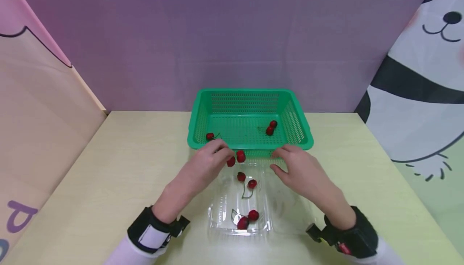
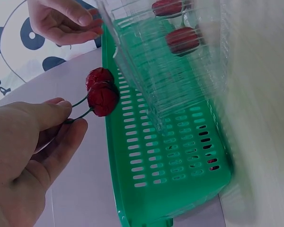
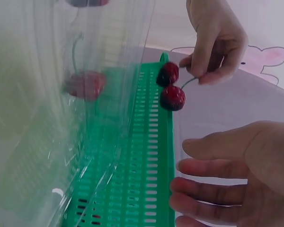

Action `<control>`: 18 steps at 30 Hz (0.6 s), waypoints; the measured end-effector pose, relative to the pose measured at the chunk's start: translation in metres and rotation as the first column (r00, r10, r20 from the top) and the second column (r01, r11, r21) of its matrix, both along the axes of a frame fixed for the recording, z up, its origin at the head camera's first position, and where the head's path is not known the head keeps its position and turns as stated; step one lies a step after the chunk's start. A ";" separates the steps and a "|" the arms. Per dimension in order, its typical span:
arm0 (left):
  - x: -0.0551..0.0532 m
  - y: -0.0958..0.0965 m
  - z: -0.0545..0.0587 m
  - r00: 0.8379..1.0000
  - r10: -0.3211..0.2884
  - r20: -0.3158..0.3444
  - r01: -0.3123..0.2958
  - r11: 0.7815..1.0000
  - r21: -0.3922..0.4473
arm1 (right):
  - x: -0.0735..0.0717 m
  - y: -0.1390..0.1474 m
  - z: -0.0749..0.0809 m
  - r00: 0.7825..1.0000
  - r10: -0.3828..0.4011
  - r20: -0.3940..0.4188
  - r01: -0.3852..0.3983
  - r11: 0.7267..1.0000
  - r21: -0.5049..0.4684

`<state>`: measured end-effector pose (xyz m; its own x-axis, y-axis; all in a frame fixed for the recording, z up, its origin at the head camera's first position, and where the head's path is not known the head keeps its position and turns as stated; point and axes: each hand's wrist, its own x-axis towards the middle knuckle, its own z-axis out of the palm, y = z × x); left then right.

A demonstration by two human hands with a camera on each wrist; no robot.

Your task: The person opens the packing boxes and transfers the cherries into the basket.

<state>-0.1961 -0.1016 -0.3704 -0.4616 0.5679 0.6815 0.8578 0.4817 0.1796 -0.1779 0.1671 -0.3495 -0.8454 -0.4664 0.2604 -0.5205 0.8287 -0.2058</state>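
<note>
My left hand [image 1: 208, 162] pinches a pair of cherries [image 2: 103, 98] by their green stems between thumb and fingertips. The two dark red fruits hang just past the fingertips, by the near rim of the green basket [image 1: 250, 146] in the head view. My right hand [image 1: 302, 170] is held to the right of them with its fingers spread and nothing in its grasp. Below both hands sits a clear plastic box [image 1: 221, 220]. Inside it lie a stemmed cherry pair [image 1: 252, 184] toward the far end and another cherry pair [image 1: 243, 222] toward the near end.
In the basket, a cherry [image 1: 210, 136] lies at the left and a pair of cherries [image 1: 270, 131] at the right. The box's clear lid [image 1: 290, 212] is folded out to the right on the pale wooden table [image 1: 127, 192]. A purple cloth [image 1: 232, 35] hangs behind.
</note>
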 end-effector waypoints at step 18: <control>-0.003 -0.003 0.002 0.998 0.055 -0.028 -0.050 0.990 0.133 | 0.016 -0.021 -0.008 0.986 0.168 0.019 -0.169 0.984 0.061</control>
<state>-0.1987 -0.1046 -0.3682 -0.4657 0.4477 0.7634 0.8381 0.5000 0.2180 -0.1623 0.1463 -0.3575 -0.7564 -0.6175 0.2158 -0.6516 0.7405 -0.1648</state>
